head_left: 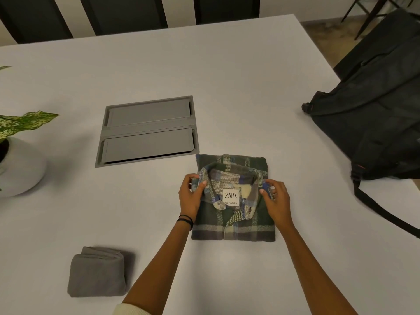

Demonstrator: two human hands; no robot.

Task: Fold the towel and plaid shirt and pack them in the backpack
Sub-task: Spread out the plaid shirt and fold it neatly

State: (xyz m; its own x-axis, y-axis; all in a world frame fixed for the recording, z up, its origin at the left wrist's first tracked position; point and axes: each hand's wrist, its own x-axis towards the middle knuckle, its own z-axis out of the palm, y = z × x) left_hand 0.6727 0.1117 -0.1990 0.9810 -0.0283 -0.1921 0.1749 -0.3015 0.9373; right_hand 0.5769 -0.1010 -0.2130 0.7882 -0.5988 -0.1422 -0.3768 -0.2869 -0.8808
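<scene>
My shirt (234,198) lies folded into a near-square packet just below the middle of the pale surface (227,76), collar toward twelve o'clock, button placket running down toward six, so its slightly longer axis goes twelve to six. It is thick woven plaid in green, blue and cream, with a white label (231,196) inside the neck. My left hand (189,196) pinches the collar's left wing between thumb and fingers; my right hand (276,198) pinches the right wing the same way. Two dark bands (185,220) circle my left wrist.

At seven o'clock the grey towel (98,272) sits folded in a soft, rounded stack, its layered edges facing twelve. At three o'clock the black backpack (372,123) slumps on the surface's right side, matte fabric, one strap trailing toward five; its right part is cut off, and I cannot tell if it is open. A grey metal hatch (147,130) with two flaps is set flush at eleven. A leafy plant (25,120) in a white pot is cropped at nine.
</scene>
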